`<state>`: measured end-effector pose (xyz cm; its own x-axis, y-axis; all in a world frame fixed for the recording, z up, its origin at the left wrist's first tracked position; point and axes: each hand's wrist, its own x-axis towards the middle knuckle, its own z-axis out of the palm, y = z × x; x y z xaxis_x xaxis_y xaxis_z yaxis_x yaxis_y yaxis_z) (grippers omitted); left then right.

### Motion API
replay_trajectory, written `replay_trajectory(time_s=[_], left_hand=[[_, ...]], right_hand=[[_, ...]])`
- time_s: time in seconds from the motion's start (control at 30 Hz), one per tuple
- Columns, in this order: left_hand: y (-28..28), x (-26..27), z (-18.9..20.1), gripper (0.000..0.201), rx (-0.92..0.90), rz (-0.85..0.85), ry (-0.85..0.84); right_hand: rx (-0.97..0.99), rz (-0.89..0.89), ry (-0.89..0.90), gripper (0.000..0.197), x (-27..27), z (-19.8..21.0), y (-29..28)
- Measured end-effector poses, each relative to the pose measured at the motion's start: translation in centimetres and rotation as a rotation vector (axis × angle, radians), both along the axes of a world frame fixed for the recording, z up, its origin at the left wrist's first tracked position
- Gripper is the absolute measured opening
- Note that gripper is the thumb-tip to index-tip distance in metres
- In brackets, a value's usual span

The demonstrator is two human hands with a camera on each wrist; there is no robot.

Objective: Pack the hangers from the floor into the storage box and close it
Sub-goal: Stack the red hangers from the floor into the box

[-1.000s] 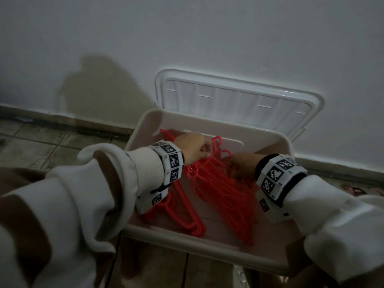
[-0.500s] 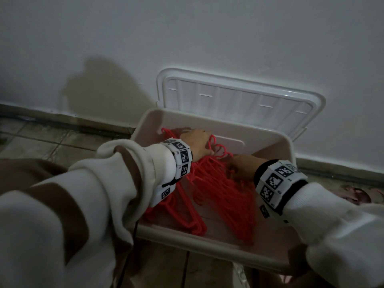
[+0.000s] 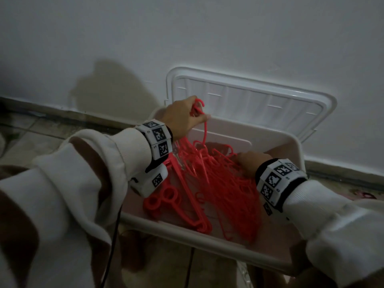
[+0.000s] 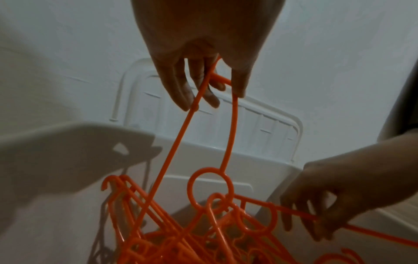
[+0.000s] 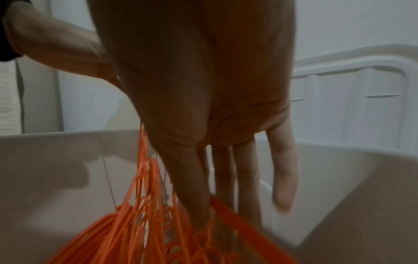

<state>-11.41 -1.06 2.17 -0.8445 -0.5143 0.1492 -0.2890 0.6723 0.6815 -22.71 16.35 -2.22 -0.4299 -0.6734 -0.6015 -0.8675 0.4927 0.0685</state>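
A heap of red hangers [image 3: 220, 183] lies tangled inside the open white storage box [image 3: 207, 233]. My left hand [image 3: 193, 116] is raised above the box's back left corner and pinches the top of one hanger [image 4: 181, 135], which hangs from it with its lower part still caught in the heap. Lower at the right, my right hand [image 3: 247, 162] is down in the box, its fingers [image 4: 316, 225] curled round the bar of another hanger [image 4: 291, 212]. From the right wrist, that bar [image 5: 239, 221] runs between the fingers [image 5: 194, 187].
The box's white lid [image 3: 259, 104] stands upright behind the box, leaning on the white wall [image 3: 207, 38]. Tiled floor [image 3: 25, 138] lies to the left and in front of the box. A thin black cable [image 3: 112, 246] hangs from my left sleeve.
My left hand has risen from inside the box to above its back rim, drawing one hanger up out of the heap. The right hand has stayed low on the pile.
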Motion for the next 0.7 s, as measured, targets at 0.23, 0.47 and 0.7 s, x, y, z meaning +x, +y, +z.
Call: replay_trajectory(time_s=[0.23, 0.47, 0.7], left_hand=[[-0.1, 0.8, 0.9, 0.026, 0.053, 0.054, 0.121], [0.5, 0.5, 1.7, 0.027, 0.168, 0.028, 0.228], [0.3, -0.3, 1.3, 0.021, 0.286, 0.082, 0.259]], right_hand=[[-0.359, -0.04, -0.18, 0.06, 0.6, 0.4, -2.0], [-0.537, -0.131, -0.263, 0.025, 1.0, 0.0, -2.2], [-0.609, -0.172, -0.462, 0.026, 1.5, -0.8, -2.2]])
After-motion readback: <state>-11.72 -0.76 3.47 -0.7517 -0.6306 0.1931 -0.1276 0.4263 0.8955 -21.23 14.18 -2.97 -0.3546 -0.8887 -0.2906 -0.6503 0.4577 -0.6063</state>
